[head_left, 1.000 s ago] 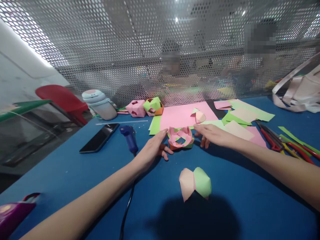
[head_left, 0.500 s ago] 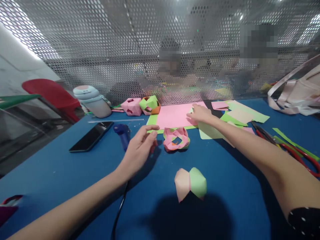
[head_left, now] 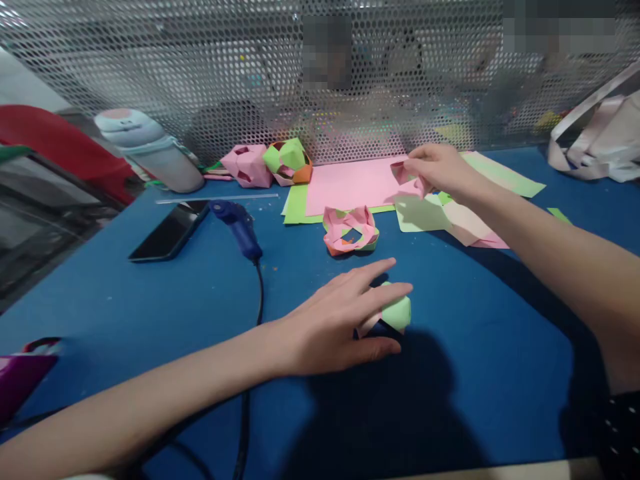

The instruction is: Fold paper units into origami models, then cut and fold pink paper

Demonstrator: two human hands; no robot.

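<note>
My left hand spreads its fingers over a small folded paper piece with a pale green side and a peach side. The hand covers part of the piece, and its fingers are not closed round it. Farther back, my right hand pinches a pink folded paper piece above the paper sheets. Between the two hands, a ring of folded pink, green and orange paper lies on the blue table.
Pink sheets and green paper lie at the back. A blue glue gun with a cable, a black phone and a bottle are on the left. Finished-looking paper shapes stand by the perforated metal screen.
My left hand has moved right and nearer, from beside the ring to over the green and peach piece. My right hand has lifted a pink folded piece. The view has tilted down.
</note>
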